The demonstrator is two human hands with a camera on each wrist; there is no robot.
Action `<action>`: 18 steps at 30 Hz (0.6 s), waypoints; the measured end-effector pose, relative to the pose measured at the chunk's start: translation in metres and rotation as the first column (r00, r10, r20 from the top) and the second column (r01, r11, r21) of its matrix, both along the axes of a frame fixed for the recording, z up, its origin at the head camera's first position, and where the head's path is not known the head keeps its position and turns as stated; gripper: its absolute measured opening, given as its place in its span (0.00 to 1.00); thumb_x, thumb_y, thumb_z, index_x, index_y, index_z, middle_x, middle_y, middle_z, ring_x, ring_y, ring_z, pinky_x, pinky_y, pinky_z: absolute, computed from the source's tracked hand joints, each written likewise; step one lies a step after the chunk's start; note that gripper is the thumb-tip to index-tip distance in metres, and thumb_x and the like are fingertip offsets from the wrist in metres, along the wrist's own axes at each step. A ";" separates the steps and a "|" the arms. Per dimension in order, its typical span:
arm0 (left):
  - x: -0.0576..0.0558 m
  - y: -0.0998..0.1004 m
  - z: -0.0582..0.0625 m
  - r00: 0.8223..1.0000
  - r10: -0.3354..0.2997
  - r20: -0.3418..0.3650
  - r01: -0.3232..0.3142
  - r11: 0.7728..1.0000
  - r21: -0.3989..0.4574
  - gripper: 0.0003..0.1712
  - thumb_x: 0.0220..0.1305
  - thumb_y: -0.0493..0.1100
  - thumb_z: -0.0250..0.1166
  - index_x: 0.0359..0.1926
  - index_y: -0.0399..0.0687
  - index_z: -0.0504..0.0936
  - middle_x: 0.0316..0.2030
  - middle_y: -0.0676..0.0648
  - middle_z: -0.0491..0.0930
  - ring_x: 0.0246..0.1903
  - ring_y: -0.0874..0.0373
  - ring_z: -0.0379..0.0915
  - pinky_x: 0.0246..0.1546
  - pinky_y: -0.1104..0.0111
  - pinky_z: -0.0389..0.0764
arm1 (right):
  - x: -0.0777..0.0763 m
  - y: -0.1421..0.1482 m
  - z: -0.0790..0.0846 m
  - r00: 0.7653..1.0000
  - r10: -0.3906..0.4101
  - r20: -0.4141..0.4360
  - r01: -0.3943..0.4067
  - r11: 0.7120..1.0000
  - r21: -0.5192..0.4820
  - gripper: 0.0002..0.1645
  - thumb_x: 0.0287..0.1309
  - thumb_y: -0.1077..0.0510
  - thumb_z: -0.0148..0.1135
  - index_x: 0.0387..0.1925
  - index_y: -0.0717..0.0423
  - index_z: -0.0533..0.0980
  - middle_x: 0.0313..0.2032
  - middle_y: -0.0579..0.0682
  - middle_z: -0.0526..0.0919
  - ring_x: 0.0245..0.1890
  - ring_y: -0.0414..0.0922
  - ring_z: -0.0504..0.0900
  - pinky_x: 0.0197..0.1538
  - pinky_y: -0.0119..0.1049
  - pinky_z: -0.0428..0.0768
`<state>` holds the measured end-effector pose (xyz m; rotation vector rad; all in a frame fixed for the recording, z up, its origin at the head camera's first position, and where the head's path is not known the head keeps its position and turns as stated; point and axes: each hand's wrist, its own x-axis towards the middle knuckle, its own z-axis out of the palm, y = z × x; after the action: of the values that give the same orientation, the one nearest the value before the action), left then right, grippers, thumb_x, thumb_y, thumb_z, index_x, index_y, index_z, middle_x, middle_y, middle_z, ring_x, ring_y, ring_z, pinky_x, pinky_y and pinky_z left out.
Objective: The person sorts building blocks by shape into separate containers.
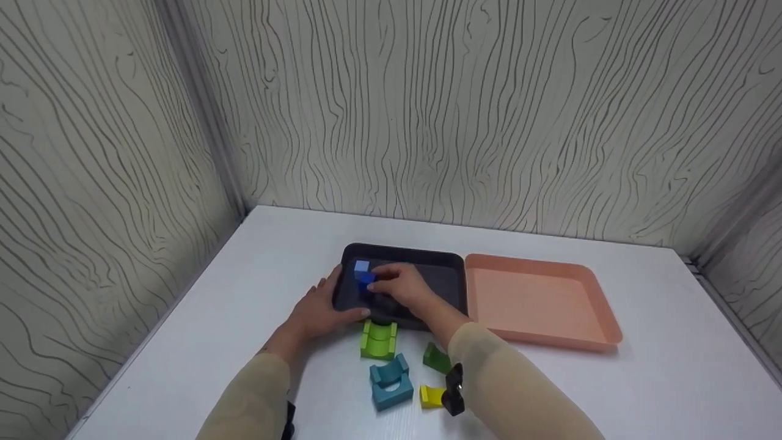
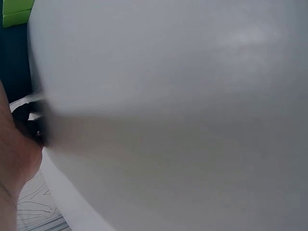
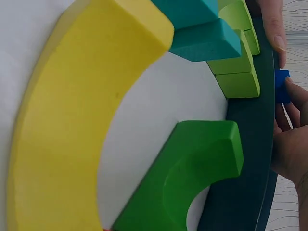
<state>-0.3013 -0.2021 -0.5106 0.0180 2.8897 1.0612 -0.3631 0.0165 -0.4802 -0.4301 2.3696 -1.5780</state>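
Head view: before me, a person's arms reach over a white table [image 1: 201, 342] to a dark tray [image 1: 437, 281], which lies rim beside rim with a salmon tray [image 1: 531, 296] on its right. The right hand [image 1: 400, 284] pinches a blue block [image 1: 365, 278] between thumb and fingers, inside the dark tray near its left edge; a lighter blue face [image 1: 361, 266] shows just beyond, whether of the same block I cannot tell. The left hand [image 1: 321, 310] is spread, fingers along the tray's left edge, thumb at its near edge. Outside that near edge lie light green blocks [image 1: 379, 349], 2 teal blocks [image 1: 393, 400], a dark green block [image 1: 435, 359] and, partly hidden by the right arm, a yellow block [image 1: 431, 397]. Left wrist view: table surface fills most of the field; the left hand's fingers cannot be made out. Right wrist view: the yellow block shows largest, its hollow curve facing the dark green block; past the dark tray's wall, the right hand holds the blue block, near the left thumb.
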 end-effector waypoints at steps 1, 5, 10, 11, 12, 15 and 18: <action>0.000 0.000 0.001 1.000 -0.002 0.002 0.002 1.000 0.002 0.71 0.55 0.79 0.70 0.87 0.59 0.45 0.82 0.38 0.56 0.80 0.32 0.47 0.75 0.36 0.57 | 0.000 -0.001 -0.001 1.000 0.000 0.000 0.000 1.000 0.000 0.24 0.64 0.57 0.75 0.60 0.56 0.85 0.60 0.53 0.85 0.60 0.51 0.80 0.67 0.50 0.76; 0.000 0.000 0.002 1.000 -0.007 0.005 0.007 1.000 0.007 0.71 0.55 0.79 0.70 0.87 0.58 0.45 0.82 0.38 0.56 0.80 0.31 0.46 0.76 0.35 0.55 | -0.001 -0.005 -0.002 1.000 0.000 0.013 0.000 1.000 -0.002 0.24 0.63 0.56 0.75 0.60 0.54 0.85 0.59 0.52 0.85 0.59 0.50 0.80 0.65 0.47 0.78; 0.000 -0.001 0.001 1.000 -0.007 0.001 0.007 1.000 0.006 0.71 0.55 0.80 0.70 0.87 0.57 0.45 0.82 0.38 0.56 0.80 0.31 0.46 0.75 0.35 0.56 | -0.001 -0.008 -0.005 1.000 0.008 0.016 -0.008 1.000 0.000 0.25 0.63 0.56 0.76 0.61 0.55 0.84 0.60 0.54 0.85 0.60 0.51 0.80 0.66 0.48 0.77; 0.000 -0.001 0.000 1.000 -0.007 0.000 0.007 1.000 0.005 0.72 0.55 0.80 0.70 0.87 0.57 0.45 0.82 0.37 0.56 0.80 0.31 0.47 0.75 0.35 0.57 | -0.002 -0.008 -0.005 1.000 0.007 0.016 -0.007 1.000 0.000 0.25 0.63 0.56 0.76 0.61 0.55 0.84 0.60 0.54 0.85 0.61 0.51 0.80 0.66 0.48 0.77; -0.001 -0.001 0.000 1.000 -0.006 0.001 0.006 1.000 0.004 0.72 0.54 0.81 0.70 0.87 0.58 0.45 0.82 0.38 0.55 0.80 0.32 0.47 0.75 0.36 0.57 | -0.002 -0.008 -0.005 1.000 0.006 0.015 -0.006 1.000 0.004 0.25 0.63 0.56 0.76 0.61 0.55 0.84 0.61 0.54 0.84 0.61 0.51 0.79 0.67 0.48 0.76; -0.001 -0.002 -0.001 1.000 -0.007 0.000 0.007 1.000 0.003 0.73 0.53 0.82 0.69 0.87 0.59 0.45 0.82 0.38 0.55 0.80 0.32 0.47 0.75 0.36 0.57 | -0.003 -0.009 -0.006 1.000 -0.001 0.017 0.001 1.000 0.013 0.25 0.63 0.57 0.76 0.61 0.56 0.84 0.61 0.55 0.84 0.61 0.51 0.79 0.67 0.49 0.76; -0.001 -0.002 -0.001 1.000 -0.009 -0.001 0.009 1.000 0.008 0.72 0.54 0.82 0.70 0.87 0.59 0.44 0.82 0.37 0.55 0.80 0.32 0.47 0.75 0.36 0.57 | -0.004 -0.011 -0.006 1.000 -0.011 0.021 0.010 1.000 0.027 0.25 0.63 0.58 0.76 0.61 0.56 0.84 0.60 0.55 0.84 0.60 0.51 0.80 0.66 0.48 0.77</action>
<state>-0.3026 -0.2039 -0.5119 0.0326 2.8834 1.0713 -0.3668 0.0054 -0.4866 -0.3943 2.3782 -1.5453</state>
